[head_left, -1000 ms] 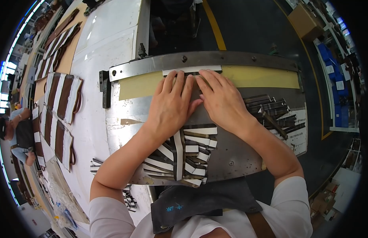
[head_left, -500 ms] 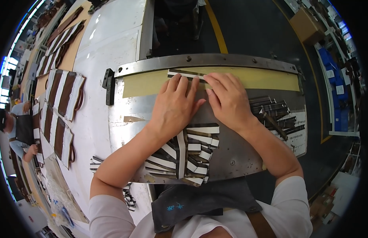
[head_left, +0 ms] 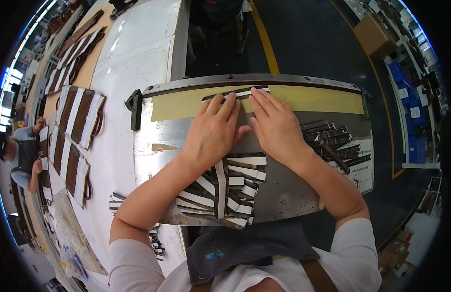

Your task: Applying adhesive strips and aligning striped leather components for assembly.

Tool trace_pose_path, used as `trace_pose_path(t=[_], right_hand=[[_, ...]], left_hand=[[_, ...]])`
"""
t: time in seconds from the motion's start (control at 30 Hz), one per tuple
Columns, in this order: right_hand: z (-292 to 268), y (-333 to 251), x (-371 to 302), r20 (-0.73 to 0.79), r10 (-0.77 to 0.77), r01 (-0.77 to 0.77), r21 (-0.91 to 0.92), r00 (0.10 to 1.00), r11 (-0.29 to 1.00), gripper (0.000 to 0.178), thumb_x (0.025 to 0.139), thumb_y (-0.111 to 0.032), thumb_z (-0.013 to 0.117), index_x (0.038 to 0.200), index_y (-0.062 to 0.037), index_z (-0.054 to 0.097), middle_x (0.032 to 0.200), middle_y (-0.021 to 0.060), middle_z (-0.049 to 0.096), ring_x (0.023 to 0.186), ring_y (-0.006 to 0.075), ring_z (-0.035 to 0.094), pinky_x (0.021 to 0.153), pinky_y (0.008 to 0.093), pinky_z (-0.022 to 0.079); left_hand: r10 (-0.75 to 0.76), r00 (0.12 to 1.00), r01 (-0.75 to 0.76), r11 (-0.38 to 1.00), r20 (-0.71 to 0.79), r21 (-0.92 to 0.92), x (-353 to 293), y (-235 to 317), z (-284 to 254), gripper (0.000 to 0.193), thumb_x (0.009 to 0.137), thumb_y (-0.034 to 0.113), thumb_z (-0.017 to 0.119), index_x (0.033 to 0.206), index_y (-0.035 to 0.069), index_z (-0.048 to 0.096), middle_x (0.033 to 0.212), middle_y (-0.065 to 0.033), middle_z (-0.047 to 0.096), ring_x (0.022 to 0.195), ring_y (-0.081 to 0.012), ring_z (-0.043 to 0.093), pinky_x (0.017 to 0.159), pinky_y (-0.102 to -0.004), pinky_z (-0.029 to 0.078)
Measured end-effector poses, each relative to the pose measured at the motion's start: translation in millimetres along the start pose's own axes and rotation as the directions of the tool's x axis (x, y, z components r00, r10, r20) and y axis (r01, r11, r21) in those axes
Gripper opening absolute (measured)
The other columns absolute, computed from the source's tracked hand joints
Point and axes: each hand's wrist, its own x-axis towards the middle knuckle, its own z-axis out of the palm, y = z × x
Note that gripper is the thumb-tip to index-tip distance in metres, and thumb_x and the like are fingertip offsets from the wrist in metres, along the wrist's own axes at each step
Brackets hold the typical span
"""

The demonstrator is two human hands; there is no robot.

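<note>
A narrow dark-and-white strip (head_left: 244,93) lies slightly slanted on the yellow sheet (head_left: 322,100) along the machine's far edge. My left hand (head_left: 211,127) rests palm down with fingers stretched out, its fingertips on the strip's left part. Beside it my right hand (head_left: 278,129) also lies flat, fingertips touching the strip's right part. The fingers hide parts of the strip. Just behind it runs a long metal bar (head_left: 196,83) with screws. Under and between my forearms a pile of short white-and-dark strips (head_left: 237,182) sits on the metal plate (head_left: 288,180).
More dark strips (head_left: 327,138) lie stacked right of my right hand. Striped brown-and-white pieces (head_left: 74,117) cover the white table (head_left: 118,107) at left, where another person (head_left: 23,155) stands. Blue bins (head_left: 405,92) and a cardboard box (head_left: 374,35) line the right side.
The strip now slants, its right end higher and reaching past my right fingers. My right fingers have flattened from a pinch. The metal bar looks tilted and narrower. The other person's hands moved.
</note>
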Motion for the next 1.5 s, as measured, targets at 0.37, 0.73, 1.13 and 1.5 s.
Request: trace_pose_path(t=[0.37, 0.73, 1.13, 1.5], right_hand=[[3, -1, 3, 0.042, -0.016, 0.014, 0.043, 0.999, 0.999, 0.046, 0.086, -0.012, 0.063, 0.126, 0.0078, 0.054, 0.134, 0.0163, 0.053, 0.126, 0.0293, 0.047, 0.106, 0.0408, 0.037], [2, -2, 4, 0.069, -0.008, 0.006, 0.024, 0.998, 1.000, 0.045, 0.085, -0.013, 0.063, 0.124, 0.0083, 0.055, 0.131, 0.0179, 0.054, 0.124, 0.0304, 0.050, 0.106, 0.0406, 0.039], [-4, 5, 5, -0.001, -0.041, 0.041, 0.078, 0.999, 0.996, 0.034, 0.085, -0.009, 0.061, 0.116, 0.0028, 0.060, 0.121, 0.0137, 0.060, 0.116, 0.0295, 0.054, 0.099, 0.0407, 0.043], [-13, -3, 4, -0.077, 0.027, 0.000, 0.331, 0.997, 0.944, 0.015, 0.082, -0.013, 0.070, 0.073, -0.0032, 0.063, 0.077, 0.0084, 0.061, 0.077, 0.0282, 0.058, 0.067, 0.0385, 0.049]], left_hand=[[-0.035, 0.999, 0.035, 0.999, -0.002, 0.005, 2, -4, 3, 0.062, 0.091, 0.042, 0.062, 0.136, 0.001, 0.049, 0.135, -0.0298, 0.048, 0.129, -0.0455, 0.044, 0.105, -0.0475, 0.039], [-0.010, 1.000, 0.010, 0.999, -0.001, 0.038, -3, 1, 0, 0.065, 0.090, 0.043, 0.061, 0.131, -0.006, 0.050, 0.131, -0.0301, 0.052, 0.125, -0.0447, 0.048, 0.104, -0.0475, 0.040], [0.093, 0.993, -0.084, 0.990, 0.077, -0.109, 0, -12, -41, 0.041, 0.077, 0.004, 0.069, 0.118, 0.003, 0.062, 0.117, -0.0140, 0.061, 0.114, -0.0347, 0.055, 0.099, -0.0411, 0.045], [0.300, 0.814, -0.042, 0.884, 0.497, -0.465, -7, -36, -60, 0.025, 0.068, 0.003, 0.078, 0.091, 0.011, 0.070, 0.102, -0.0022, 0.060, 0.102, -0.0251, 0.051, 0.092, -0.0361, 0.042]])
